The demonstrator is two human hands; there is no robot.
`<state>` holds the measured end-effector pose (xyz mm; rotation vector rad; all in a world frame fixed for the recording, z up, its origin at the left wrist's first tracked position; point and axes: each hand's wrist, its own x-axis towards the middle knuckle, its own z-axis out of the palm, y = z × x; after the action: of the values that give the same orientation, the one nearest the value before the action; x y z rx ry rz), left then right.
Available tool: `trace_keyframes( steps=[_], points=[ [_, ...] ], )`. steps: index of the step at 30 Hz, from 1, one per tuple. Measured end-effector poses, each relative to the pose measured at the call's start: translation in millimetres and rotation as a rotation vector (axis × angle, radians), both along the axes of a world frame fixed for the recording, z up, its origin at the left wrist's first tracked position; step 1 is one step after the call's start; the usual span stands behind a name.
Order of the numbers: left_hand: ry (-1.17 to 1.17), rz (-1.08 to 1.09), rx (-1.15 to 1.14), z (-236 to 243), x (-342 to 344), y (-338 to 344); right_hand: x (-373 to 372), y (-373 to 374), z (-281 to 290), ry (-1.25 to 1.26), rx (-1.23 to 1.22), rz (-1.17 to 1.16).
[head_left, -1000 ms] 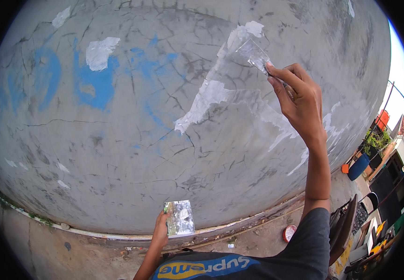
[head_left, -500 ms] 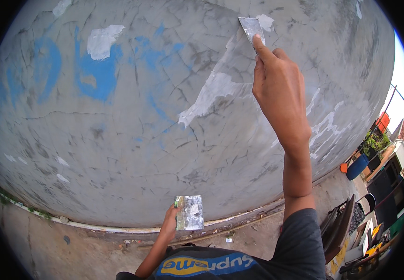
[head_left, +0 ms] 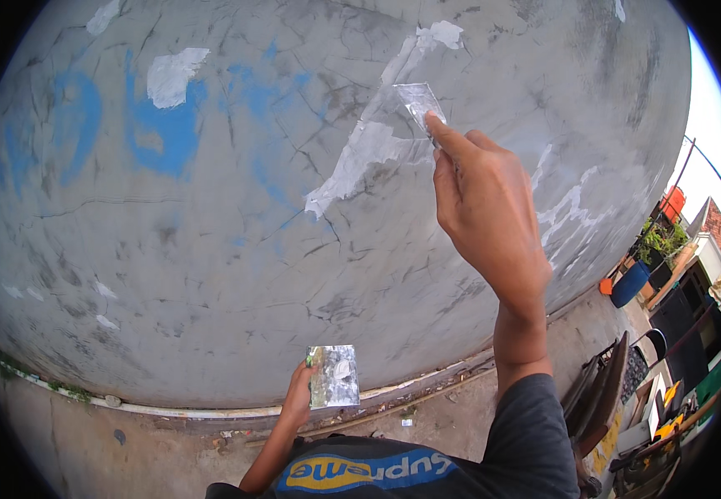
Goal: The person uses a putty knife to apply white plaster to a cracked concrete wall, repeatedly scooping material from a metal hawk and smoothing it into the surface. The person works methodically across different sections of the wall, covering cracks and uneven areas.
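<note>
My right hand [head_left: 489,195] grips a metal putty knife [head_left: 418,101], its index finger pressed along the blade. The blade is close to the grey cracked wall [head_left: 235,274], over a streak of white putty [head_left: 369,154] that runs down to the left; whether it touches cannot be made out. Low and near my body, my left hand [head_left: 298,399] holds a flat square metal plate [head_left: 327,378] by its left edge. A small lump of white putty [head_left: 342,370] sits on the plate among smears.
Blue paint marks [head_left: 165,133] and a white patch [head_left: 175,76] lie on the wall's left. A pale pipe [head_left: 185,411] follows the wall's foot above the concrete floor [head_left: 169,453]. At right are a brown chair-like piece [head_left: 602,399], a blue barrel [head_left: 630,284] and plants [head_left: 664,241].
My right hand with the putty knife has moved down and slightly left, off the upper end of the putty streak. My left hand and the plate stay nearly where they were.
</note>
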<state>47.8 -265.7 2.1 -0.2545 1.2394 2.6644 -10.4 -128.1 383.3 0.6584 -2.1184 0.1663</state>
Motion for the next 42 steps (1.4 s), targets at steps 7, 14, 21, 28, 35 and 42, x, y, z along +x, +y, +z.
trace_keyframes(
  steps=[7, 14, 21, 28, 35, 42],
  points=[
    [0.016, -0.054, 0.014, -27.2, -7.1, 2.3, -37.9, -12.5, 43.2, 0.084, 0.002, -0.082],
    [-0.038, -0.042, 0.007, -7.5, -1.6, 2.3, -34.7, -39.9, 23.0, -0.036, 0.011, -0.123],
    [-0.025, -0.092, 0.055, -5.2, -7.4, -1.6, -31.4, -33.3, 2.0, 0.115, 0.158, -0.027],
    [0.002, -0.104, 0.068, -18.5, -8.6, 2.0, -27.0, -44.5, 58.5, -0.159, -0.024, -0.261],
    [-0.002, -0.129, 0.120, 4.8, -5.5, -3.1, -25.0, -54.1, 27.9, -0.131, 0.067, -0.240],
    [0.008, -0.108, 0.105, -1.0, -7.2, 0.1, -11.7, -36.0, 44.2, -0.018, 0.001, -0.120]
  ],
)
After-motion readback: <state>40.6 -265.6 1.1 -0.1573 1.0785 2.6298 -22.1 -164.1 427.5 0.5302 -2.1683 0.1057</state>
